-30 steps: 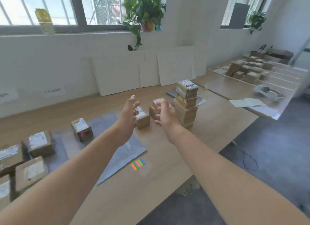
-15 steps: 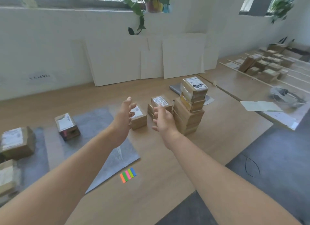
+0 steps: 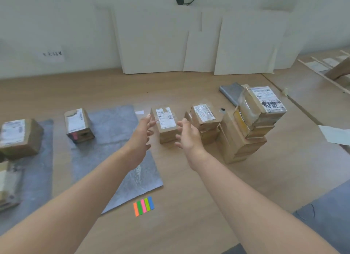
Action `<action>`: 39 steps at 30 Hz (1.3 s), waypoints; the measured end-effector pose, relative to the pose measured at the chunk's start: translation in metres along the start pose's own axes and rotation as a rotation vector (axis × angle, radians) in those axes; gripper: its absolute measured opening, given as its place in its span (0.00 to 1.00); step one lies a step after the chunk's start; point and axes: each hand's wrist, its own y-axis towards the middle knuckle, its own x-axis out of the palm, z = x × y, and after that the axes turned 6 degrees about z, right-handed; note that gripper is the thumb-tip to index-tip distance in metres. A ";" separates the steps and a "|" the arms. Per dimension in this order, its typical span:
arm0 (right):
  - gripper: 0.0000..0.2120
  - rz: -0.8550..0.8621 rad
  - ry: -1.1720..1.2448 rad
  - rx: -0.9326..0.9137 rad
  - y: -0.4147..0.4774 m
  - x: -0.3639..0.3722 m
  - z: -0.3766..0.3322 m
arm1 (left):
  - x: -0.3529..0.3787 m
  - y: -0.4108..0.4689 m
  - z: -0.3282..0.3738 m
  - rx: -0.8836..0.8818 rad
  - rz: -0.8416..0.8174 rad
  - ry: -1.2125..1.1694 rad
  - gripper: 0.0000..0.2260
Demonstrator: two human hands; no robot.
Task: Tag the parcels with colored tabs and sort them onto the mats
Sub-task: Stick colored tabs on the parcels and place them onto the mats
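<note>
A small cardboard parcel (image 3: pixel 166 124) with a white label stands on the wooden table between my hands. My left hand (image 3: pixel 141 135) is open just left of it, fingers spread. My right hand (image 3: pixel 188 137) is open just right of it, fingers loosely bent; neither hand grips the parcel. A strip of colored tabs (image 3: pixel 143 206) lies on the table near me. On the middle grey mat (image 3: pixel 113 159) sits one parcel (image 3: pixel 78 125) bearing a pink tab. Another parcel (image 3: pixel 19 137) rests on the left grey mat (image 3: pixel 37 178).
A stack of parcels (image 3: pixel 248 125) rises at the right, with another small parcel (image 3: pixel 204 121) beside it. White boards (image 3: pixel 189 41) lean on the wall behind. More parcels (image 3: pixel 7 189) lie at the far left edge. A paper sheet (image 3: pixel 335 134) sits at the right.
The view has tilted down and closer to the table. Both hands have lowered and moved in on either side of the small parcel.
</note>
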 end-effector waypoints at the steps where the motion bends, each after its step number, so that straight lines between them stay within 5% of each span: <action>1: 0.23 -0.016 -0.003 0.003 0.013 -0.001 0.004 | 0.005 0.009 -0.004 -0.011 0.027 -0.003 0.23; 9: 0.18 -0.107 -0.091 0.048 0.117 -0.006 0.029 | 0.043 0.080 -0.025 -0.135 0.237 -0.037 0.25; 24: 0.17 -0.130 -0.200 0.162 0.228 0.028 0.069 | 0.054 0.191 -0.063 -0.222 0.227 -0.102 0.30; 28: 0.28 -0.118 -0.222 0.192 0.235 0.036 0.075 | 0.055 0.202 -0.073 -0.236 0.187 -0.124 0.22; 32: 0.24 -0.117 -0.246 0.208 0.233 0.036 0.075 | 0.055 0.204 -0.074 -0.221 0.172 -0.122 0.16; 35: 0.19 -0.117 -0.277 0.198 0.228 0.035 0.072 | 0.052 0.195 -0.071 -0.211 0.150 -0.121 0.21; 39: 0.33 -0.110 -0.265 0.178 0.217 0.033 0.068 | 0.043 0.180 -0.061 -0.206 0.147 -0.191 0.26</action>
